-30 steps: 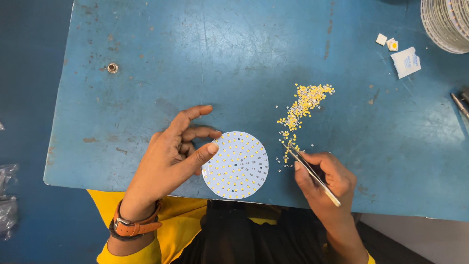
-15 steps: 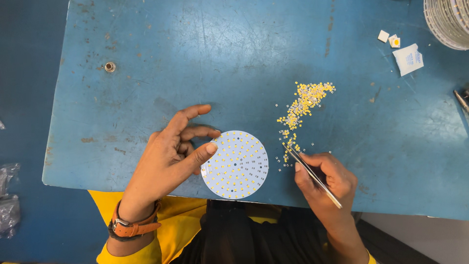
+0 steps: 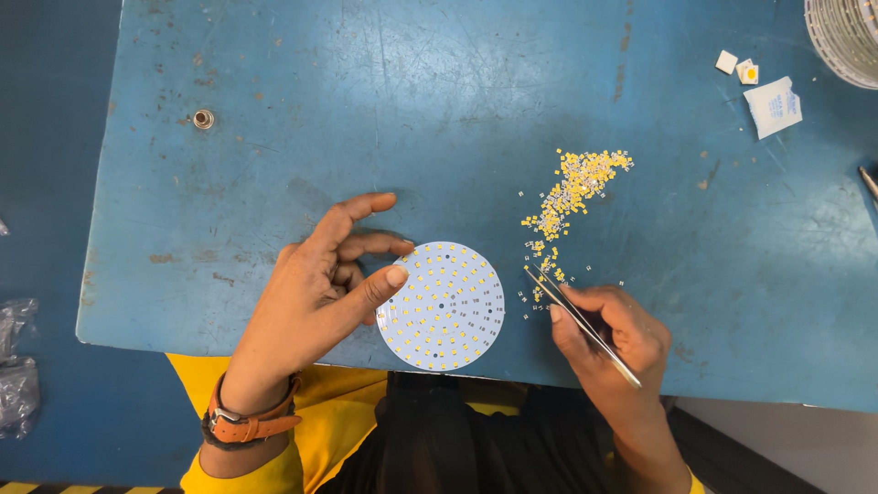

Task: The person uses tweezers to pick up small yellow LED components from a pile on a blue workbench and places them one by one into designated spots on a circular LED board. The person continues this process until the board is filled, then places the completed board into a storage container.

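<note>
Tweezers (image 3: 581,322) pinched in my right hand (image 3: 615,340), tips at tiny, light chips (image 3: 572,197); left hand (image 3: 320,293) open, thumb steadying the thin, stiff disc (image 3: 442,306) edge.

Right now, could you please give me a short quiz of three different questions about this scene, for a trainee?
1. True or false: the left hand touches the round white board dotted with small yellow chips.
2. What does the right hand hold? A) thin metal tweezers B) a brush C) a knife
3. The loose pile of tiny yellow chips lies on the worn ____ table.

Key: 1 true; 2 A; 3 blue.
</note>
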